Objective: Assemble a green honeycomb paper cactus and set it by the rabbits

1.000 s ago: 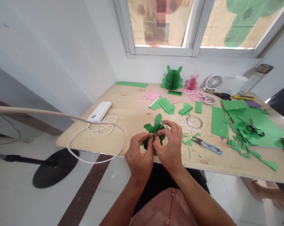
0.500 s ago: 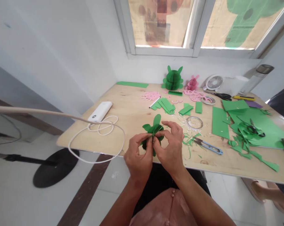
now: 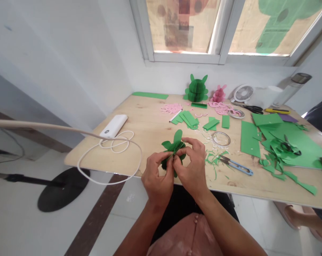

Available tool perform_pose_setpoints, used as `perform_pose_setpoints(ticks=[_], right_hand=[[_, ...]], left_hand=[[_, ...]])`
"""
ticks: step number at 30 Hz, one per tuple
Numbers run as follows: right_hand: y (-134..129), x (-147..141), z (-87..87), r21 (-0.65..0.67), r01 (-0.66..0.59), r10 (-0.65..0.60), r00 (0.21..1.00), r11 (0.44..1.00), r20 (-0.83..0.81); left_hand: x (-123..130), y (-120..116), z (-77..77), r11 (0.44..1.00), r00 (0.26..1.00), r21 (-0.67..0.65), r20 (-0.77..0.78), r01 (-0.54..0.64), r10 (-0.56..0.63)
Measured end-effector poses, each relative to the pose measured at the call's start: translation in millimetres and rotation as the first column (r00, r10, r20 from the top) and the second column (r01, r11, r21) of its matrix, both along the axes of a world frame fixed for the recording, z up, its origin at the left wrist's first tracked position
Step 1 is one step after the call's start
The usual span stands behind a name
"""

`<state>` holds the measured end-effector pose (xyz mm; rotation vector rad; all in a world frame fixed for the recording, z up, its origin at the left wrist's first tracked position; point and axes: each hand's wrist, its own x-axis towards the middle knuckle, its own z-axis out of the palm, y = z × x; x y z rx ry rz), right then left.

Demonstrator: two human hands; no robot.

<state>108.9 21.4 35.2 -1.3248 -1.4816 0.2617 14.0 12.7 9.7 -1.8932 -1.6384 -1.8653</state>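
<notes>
A small green paper figure (image 3: 177, 136) with ear-like pieces is held over the table's front edge. My left hand (image 3: 157, 174) pinches it from the left, thumb and forefinger pressed at its middle. From the right, my right hand (image 3: 192, 167) grips the same figure, its fingertips close to those of my left hand. The fingers hide much of the figure's lower part. Just right of my right hand, thin green scraps (image 3: 213, 158) lie beside blue-handled snips (image 3: 238, 167).
On the wooden table (image 3: 147, 117) are a white power bank (image 3: 114, 126) with its cable, tape rings (image 3: 221, 139), green sheets (image 3: 250, 138), pink cutouts (image 3: 171, 108), scissors (image 3: 286, 146) and a large green paper figure (image 3: 197, 90). A person's feet (image 3: 291, 215) show at lower right.
My fingers have shifted very slightly at the middle of the green figure, and both hands still hold it. Nothing else has visibly moved.
</notes>
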Motion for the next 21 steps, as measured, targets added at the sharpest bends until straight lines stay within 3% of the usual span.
perform_pose_setpoints(ticks=[21], right_hand=[[0.7,1.0,-1.8,0.04,0.054,-0.053,0.998,0.998,-0.019]], left_hand=[[-0.3,0.3,1.1,0.998,0.983,-0.058,0.183,0.004,0.007]])
